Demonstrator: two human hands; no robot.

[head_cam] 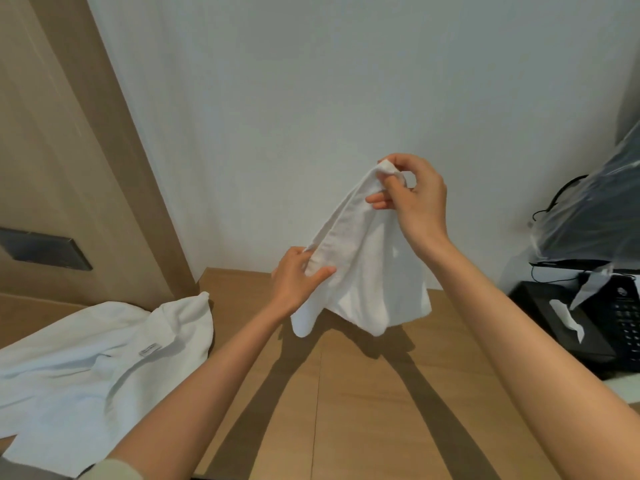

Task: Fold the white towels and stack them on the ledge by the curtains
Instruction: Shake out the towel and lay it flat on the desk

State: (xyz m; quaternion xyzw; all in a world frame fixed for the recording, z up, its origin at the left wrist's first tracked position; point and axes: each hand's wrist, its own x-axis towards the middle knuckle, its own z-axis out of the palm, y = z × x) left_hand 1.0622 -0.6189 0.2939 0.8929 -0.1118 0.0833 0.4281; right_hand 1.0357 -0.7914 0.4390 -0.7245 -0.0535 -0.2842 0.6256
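A small white towel hangs in the air above the wooden surface, in front of the white wall. My right hand pinches its top corner, held high. Lower and to the left, my left hand pinches the towel's hemmed edge between thumb and fingers. The rest of the cloth droops below both hands. A larger white towel with a small label lies crumpled on the surface at the left. No curtains show in this view.
A black telephone and a black tissue box stand at the right edge, with a dark bag in clear plastic behind them. A beige wall panel with a dark switch plate rises at the left.
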